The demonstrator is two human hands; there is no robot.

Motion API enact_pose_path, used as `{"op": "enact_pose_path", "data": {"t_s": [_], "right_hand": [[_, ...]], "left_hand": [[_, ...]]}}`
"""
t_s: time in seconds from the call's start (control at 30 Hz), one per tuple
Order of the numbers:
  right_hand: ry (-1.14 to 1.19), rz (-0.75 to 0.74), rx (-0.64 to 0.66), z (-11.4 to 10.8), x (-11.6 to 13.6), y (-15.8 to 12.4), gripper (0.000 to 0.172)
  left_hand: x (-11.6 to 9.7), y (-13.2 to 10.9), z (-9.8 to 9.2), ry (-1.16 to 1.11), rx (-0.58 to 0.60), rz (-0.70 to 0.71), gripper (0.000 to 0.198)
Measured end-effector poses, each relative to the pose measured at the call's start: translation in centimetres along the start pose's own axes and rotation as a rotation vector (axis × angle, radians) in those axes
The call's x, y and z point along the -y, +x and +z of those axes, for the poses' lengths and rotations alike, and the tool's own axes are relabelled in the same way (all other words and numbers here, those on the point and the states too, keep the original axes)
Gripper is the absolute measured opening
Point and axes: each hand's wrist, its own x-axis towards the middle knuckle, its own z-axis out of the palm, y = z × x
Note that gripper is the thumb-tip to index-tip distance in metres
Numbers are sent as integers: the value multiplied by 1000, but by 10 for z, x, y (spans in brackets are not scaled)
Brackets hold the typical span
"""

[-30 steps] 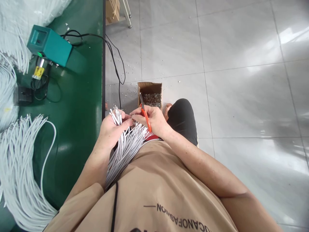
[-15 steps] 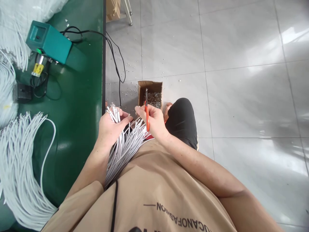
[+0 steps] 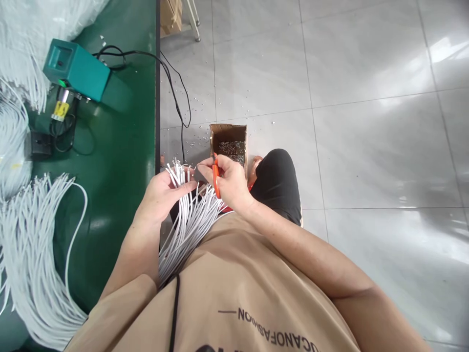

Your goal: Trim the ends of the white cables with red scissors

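Observation:
My left hand (image 3: 161, 190) is closed around part of a bundle of thin white cables (image 3: 188, 220), whose cut ends stick up past the fingers. The rest of the bundle lies across my lap. In my right hand (image 3: 230, 183) is an orange-handled cutting tool (image 3: 216, 180), held upright against the palm; its dark tip points away from me. The right thumb and fingertips are close to the left fingertips, beside the cable ends. Whether they also pinch a single cable I cannot make out.
Below my hands a cardboard box (image 3: 228, 129) holds many small metallic scraps, with more scattered on the floor. On the green table (image 3: 120, 146) at left are a teal device (image 3: 78, 71), a black cord (image 3: 146, 52), and more white cable bundles (image 3: 32, 254).
My right hand has moved left, closer to my left hand, and the orange-handled tool has shifted with it. The left hand still holds the cables.

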Motion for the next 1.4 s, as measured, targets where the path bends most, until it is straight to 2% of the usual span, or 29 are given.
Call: {"op": "enact_pose_path", "data": {"t_s": [0.23, 0.33, 0.43, 0.57, 0.7, 0.77, 0.83, 1.07, 1.2, 1.4], "right_hand": [[300, 185, 159, 5, 4, 4, 28], [443, 210, 224, 4, 5, 4, 29], [455, 249, 273, 2, 7, 5, 31], [256, 286, 228, -4, 8, 6, 34], [-376, 131, 125, -13, 3, 4, 32], [-654, 58, 152, -14, 1, 2, 30], [-787, 26, 204, -13, -1, 1, 32], [-945, 11, 298, -9, 4, 2, 32], [-1000, -27, 311, -12, 8, 1, 29], [-1004, -41, 300, -13, 9, -3, 33]], "left_hand": [[-2, 1, 4, -89, 61, 2, 39], [-2, 1, 4, -168, 42, 13, 42], [-1, 0, 6, -209, 21, 43, 41], [-3, -1, 9, -178, 1, 83, 38], [-5, -2, 9, -223, -27, 65, 32], [-6, -2, 10, -255, -49, 53, 30], [-6, -2, 11, -262, -69, 48, 29], [-8, -2, 16, -173, -115, 110, 30], [-11, -6, 18, -51, -138, 121, 28], [-10, -11, 21, 139, -246, 167, 19]]}}
